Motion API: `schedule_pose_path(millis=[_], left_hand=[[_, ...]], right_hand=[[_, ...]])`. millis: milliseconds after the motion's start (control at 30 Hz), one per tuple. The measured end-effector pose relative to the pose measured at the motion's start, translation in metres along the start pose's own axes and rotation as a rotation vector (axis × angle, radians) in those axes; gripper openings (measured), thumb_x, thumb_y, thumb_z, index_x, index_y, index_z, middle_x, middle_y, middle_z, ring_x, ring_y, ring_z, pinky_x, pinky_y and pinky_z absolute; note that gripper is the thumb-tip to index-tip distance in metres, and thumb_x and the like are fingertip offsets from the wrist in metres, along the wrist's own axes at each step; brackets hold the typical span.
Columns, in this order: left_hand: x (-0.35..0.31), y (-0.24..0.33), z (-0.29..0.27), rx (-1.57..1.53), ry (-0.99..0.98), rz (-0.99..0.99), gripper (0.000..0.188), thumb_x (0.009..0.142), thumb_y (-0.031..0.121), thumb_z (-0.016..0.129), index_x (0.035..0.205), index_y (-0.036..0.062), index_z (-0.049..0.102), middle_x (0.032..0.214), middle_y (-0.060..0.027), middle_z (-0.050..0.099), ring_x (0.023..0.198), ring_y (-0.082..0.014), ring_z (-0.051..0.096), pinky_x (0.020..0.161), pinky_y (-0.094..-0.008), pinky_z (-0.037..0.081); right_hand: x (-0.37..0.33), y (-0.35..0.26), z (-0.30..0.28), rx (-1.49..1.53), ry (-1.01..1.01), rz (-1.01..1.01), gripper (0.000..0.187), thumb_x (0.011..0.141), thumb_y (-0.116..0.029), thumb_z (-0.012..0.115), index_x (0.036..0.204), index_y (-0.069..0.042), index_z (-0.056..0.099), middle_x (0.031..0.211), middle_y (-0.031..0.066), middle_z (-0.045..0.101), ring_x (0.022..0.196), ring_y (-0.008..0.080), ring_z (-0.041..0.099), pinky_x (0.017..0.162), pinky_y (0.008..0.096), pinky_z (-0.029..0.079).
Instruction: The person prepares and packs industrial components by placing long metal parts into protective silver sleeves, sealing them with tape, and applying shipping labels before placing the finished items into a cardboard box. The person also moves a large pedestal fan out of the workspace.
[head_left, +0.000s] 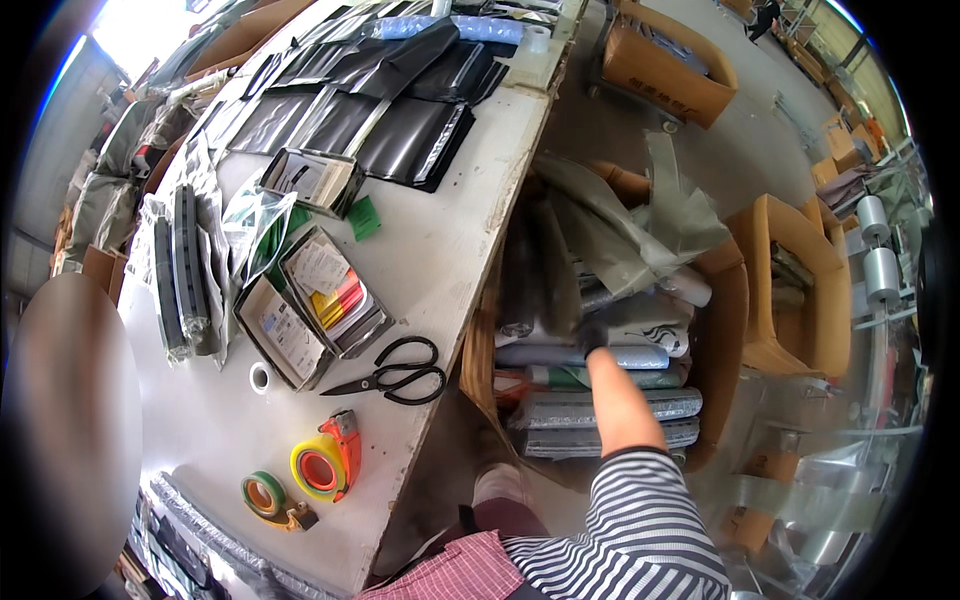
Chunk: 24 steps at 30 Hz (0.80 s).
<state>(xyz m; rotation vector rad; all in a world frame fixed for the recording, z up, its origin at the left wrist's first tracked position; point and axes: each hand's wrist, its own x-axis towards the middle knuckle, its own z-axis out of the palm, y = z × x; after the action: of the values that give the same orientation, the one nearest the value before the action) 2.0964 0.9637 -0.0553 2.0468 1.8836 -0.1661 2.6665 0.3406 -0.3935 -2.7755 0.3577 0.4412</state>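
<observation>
Head view — right hand inside cardboard box of plastic rolls and grey-green sheeting — grip unclear.

Packing workshop, worktable, cartons, tape dispensers

sleeve: black-white stripes | carton: brown | draped sheet: olive-grey | carton roll: pale blue | scissors: black | dispenser: orange-red

Right hand: dark, blurred; fingers and grip cannot be made out. Forearm hides part of silver rolls. Grey-green sheeting covers some contents of cardboard box. Striped sleeve cut off below. Pale-brown shape, far left: too blurred to identify. Distant person: cropped by upper edge, too small for detail.
</observation>
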Motion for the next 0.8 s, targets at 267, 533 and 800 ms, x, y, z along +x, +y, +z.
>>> schedule_pose_path(millis=[267,533,800], left_hand=[[0.008,-0.016,0.04,-0.523,0.237,0.038,0.084,0.083,0.018,0.069,0.151,0.0095,0.02,0.14,-0.0211,0.044,0.119,-0.032,0.051,0.098,-0.0416,0.045],[0.012,-0.013,0.019,-0.758,0.198,0.343,0.076,0.076,0.013,0.069,0.143,0.0008,0.034,0.128,-0.0158,0.053,0.114,-0.0293,0.051,0.1,-0.0393,0.042],[0.047,-0.17,-0.101,-1.621,-0.623,0.209,0.07,0.092,0.067,0.043,0.13,0.0097,0.056,0.122,-0.0109,0.063,0.114,-0.0243,0.058,0.094,-0.047,0.045]], right_hand=[[-0.186,0.018,-0.077,1.687,0.363,0.513,0.033,0.096,-0.032,0.052,0.109,-0.002,0.055,0.071,0.0044,0.055,0.051,0.0112,0.052,0.047,0.0246,0.04],[-0.289,-0.279,-0.288,1.04,0.714,-0.556,0.035,0.092,-0.033,0.062,0.105,-0.001,0.065,0.098,0.0143,0.064,0.088,0.026,0.06,0.081,0.0372,0.049],[-0.722,-0.476,-0.129,0.223,-0.467,-2.619,0.025,0.074,-0.028,0.058,0.087,-0.01,0.068,0.112,0.0087,0.061,0.113,0.029,0.052,0.116,0.0476,0.024]])
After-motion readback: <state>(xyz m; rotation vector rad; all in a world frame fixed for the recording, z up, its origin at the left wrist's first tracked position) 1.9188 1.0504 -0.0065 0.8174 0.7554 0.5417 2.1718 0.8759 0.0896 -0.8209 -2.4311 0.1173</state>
